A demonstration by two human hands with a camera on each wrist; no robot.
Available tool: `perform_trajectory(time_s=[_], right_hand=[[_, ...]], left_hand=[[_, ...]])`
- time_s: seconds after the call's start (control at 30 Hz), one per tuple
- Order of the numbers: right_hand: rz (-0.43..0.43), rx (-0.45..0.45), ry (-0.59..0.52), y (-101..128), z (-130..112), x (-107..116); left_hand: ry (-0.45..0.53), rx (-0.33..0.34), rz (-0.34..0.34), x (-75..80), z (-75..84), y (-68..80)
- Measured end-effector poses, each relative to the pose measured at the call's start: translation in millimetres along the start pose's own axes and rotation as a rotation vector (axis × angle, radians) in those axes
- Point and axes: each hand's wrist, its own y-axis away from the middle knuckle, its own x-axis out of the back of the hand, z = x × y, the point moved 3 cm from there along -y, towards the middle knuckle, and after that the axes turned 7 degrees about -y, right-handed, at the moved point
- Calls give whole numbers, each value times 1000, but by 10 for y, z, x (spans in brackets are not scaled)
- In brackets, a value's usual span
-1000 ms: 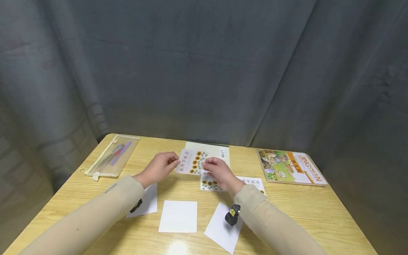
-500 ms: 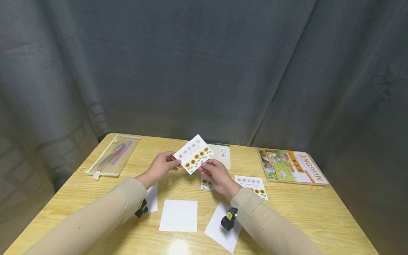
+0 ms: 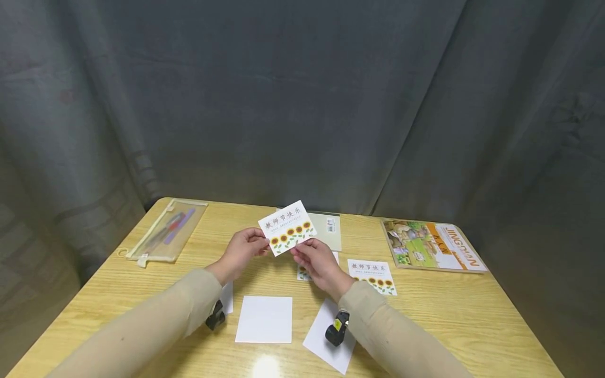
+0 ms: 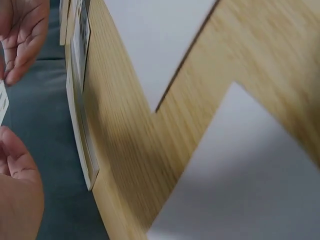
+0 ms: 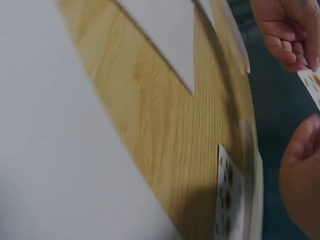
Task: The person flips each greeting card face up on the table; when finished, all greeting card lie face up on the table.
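A white greeting card (image 3: 289,227) with printed characters and a row of sunflowers is held tilted above the table in the head view. My left hand (image 3: 240,254) pinches its lower left corner. At its lower edge, the fingers and thumb of my right hand (image 3: 322,265) grip it. Another sunflower card (image 3: 303,274) lies beneath, partly hidden by the right hand. A third sunflower card (image 3: 372,274) rests to the right of that hand. In the left wrist view, only a sliver of the held card (image 4: 2,102) shows; the right wrist view catches its sunflower corner (image 5: 314,82).
White paper squares (image 3: 264,320) lie along the near side, two partly under the forearms. A pale book with a barcode (image 3: 327,226) sits behind the held card. To the left is a zip pouch (image 3: 165,233) with pens; a picture book (image 3: 432,247) lies right.
The card was low and blurred in motion a second ago. It has been raised and turned, its right side tilted up, then levelled slightly. The right hand moved to its lower edge.
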Motion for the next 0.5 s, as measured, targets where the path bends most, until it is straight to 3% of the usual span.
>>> perform_trajectory(time_s=[0.23, 0.37, 0.5], right_hand=[[102, 200, 303, -36, -210, 175], [101, 201, 424, -41, -260, 189], [115, 191, 509, -44, -201, 172]], left_hand=[[-197, -34, -56, 52, -9, 9], [-248, -21, -66, 66, -43, 22], [-280, 12, -25, 62, -93, 18]])
